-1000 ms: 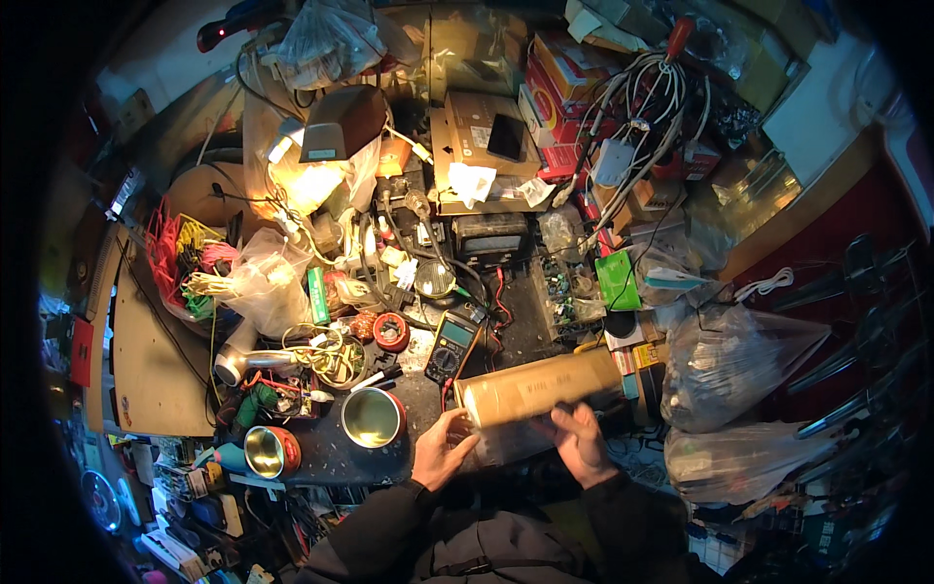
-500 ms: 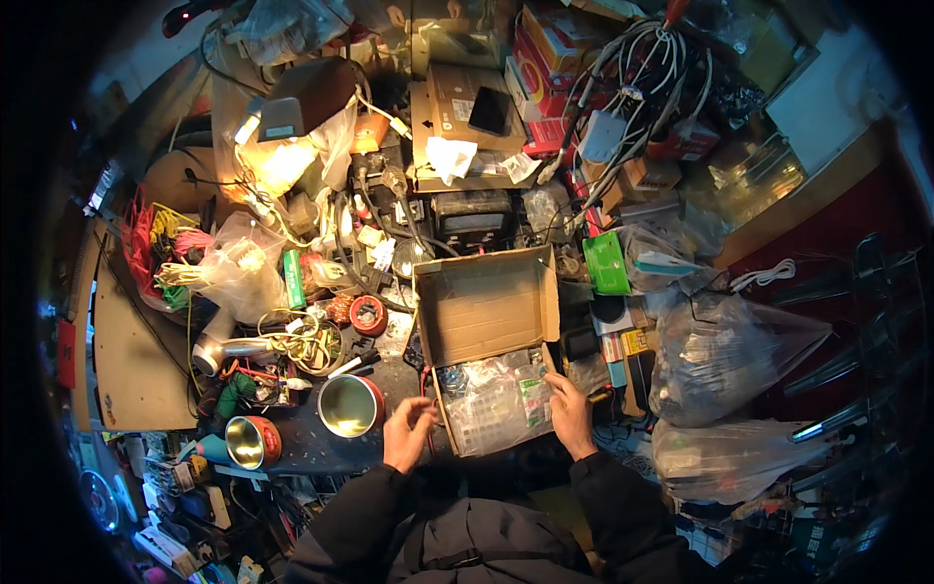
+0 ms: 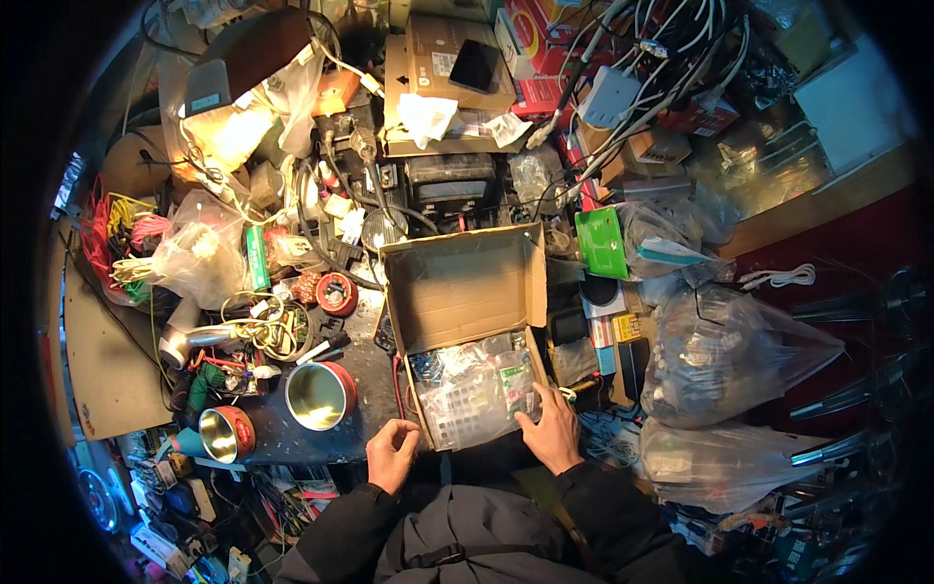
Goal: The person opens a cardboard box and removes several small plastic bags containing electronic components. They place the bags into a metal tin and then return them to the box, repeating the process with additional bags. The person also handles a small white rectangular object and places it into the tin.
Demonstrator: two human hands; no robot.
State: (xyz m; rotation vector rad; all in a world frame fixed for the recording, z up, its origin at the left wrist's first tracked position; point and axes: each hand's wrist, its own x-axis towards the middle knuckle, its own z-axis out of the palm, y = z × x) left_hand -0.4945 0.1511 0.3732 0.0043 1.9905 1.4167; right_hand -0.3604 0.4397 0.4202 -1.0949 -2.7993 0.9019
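An open cardboard box (image 3: pixel 455 302) lies in front of me with its lid tipped back. Clear plastic bags (image 3: pixel 465 414) fill it, one showing a grid of small dark squares. Among them is a green-and-white packet (image 3: pixel 516 387) by the right wall. My left hand (image 3: pixel 393 456) is just off the box's near left corner, fingers loosely curled, with nothing visible in them. Over the near right corner is my right hand (image 3: pixel 553 433), thumb and fingers apart, the thumb toward the packet. Whether its fingertips touch the box I cannot tell.
Two red-sided tins, a larger one (image 3: pixel 321 396) and a smaller one (image 3: pixel 227 434), stand to the left. Behind them are tangled wires (image 3: pixel 268 331) and a red spool (image 3: pixel 337 293). A green packet (image 3: pixel 601 243) and bulky clear bags (image 3: pixel 715 355) crowd the right.
The view has shifted, moving the scene a little left and up. My right hand has moved from the box's right wall to its near right corner. My left fingers have curled in.
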